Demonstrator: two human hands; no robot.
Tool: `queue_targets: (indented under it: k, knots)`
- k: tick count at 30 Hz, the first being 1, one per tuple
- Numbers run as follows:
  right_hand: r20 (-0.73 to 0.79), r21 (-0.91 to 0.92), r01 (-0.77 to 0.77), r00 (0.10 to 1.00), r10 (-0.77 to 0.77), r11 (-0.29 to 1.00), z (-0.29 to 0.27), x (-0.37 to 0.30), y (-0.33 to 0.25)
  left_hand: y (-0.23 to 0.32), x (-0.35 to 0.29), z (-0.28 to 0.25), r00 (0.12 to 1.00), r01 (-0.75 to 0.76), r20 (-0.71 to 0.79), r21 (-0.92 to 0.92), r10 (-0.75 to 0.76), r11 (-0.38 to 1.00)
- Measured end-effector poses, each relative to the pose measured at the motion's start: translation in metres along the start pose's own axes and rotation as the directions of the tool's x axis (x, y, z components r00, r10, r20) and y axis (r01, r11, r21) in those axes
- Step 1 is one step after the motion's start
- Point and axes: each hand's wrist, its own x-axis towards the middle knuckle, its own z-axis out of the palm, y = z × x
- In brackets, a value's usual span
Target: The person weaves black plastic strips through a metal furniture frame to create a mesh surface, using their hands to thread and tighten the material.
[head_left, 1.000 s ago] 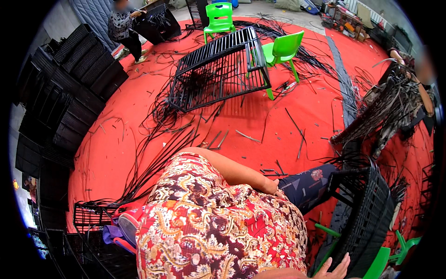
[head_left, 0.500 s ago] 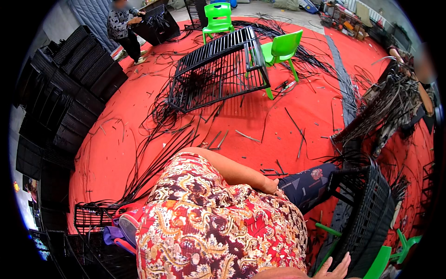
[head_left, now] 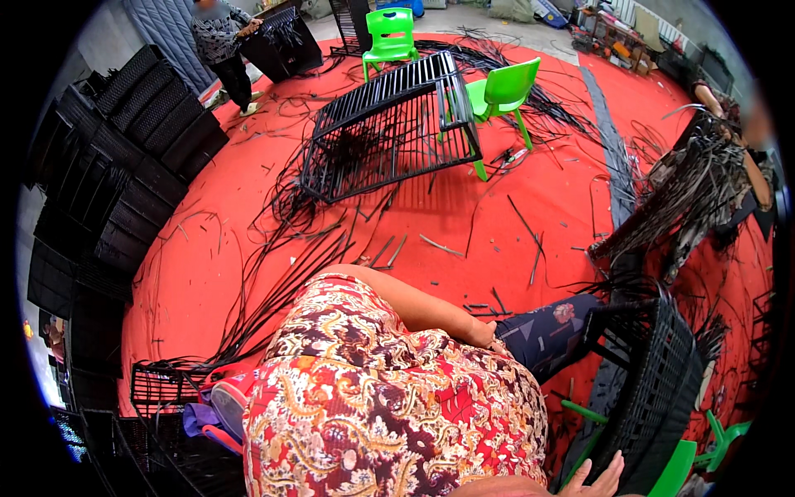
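My left forearm bends across my patterned top, and my left hand (head_left: 481, 332) rests at my lap beside the dark trouser leg; its fingers are mostly hidden. At the lower edge, my right hand (head_left: 598, 480) lies with fingers stretched out and slightly apart, against the near side of a black woven piece of furniture (head_left: 654, 389). This piece stands tilted at my right, with an open lattice weave and loose strip ends at its far side. Beside the right hand is the backrest of a green plastic chair (head_left: 675, 470).
A black slatted frame (head_left: 389, 124) lies ahead on the red carpet (head_left: 464, 215), between two green chairs (head_left: 389, 37) (head_left: 503, 89). Black strips trail about. Stacked woven panels (head_left: 124, 166) line the left. One person (head_left: 219, 41) holds a woven piece; another (head_left: 758, 170) handles strips at right.
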Motion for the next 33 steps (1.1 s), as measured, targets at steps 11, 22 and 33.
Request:
queue_targets:
  k: [11, 22, 33]
  knots:
    - [0.004, 0.018, -0.020, 1.000, 0.019, 1.000, 0.002, 0.002, 0.002, -0.056, 0.061, 0.016, 0.989, 0.010, -0.146, -0.108, -0.025, 0.994]
    - [0.015, 0.049, 0.015, 1.000, -0.015, 0.999, 0.001, -0.004, 0.007, -0.045, 0.045, 0.013, 0.997, -0.004, -0.075, -0.026, 0.002, 1.000]
    - [0.016, 0.045, -0.006, 1.000, 0.005, 0.999, 0.005, -0.001, 0.004, -0.031, 0.035, -0.007, 0.999, -0.025, -0.044, 0.046, 0.027, 0.999]
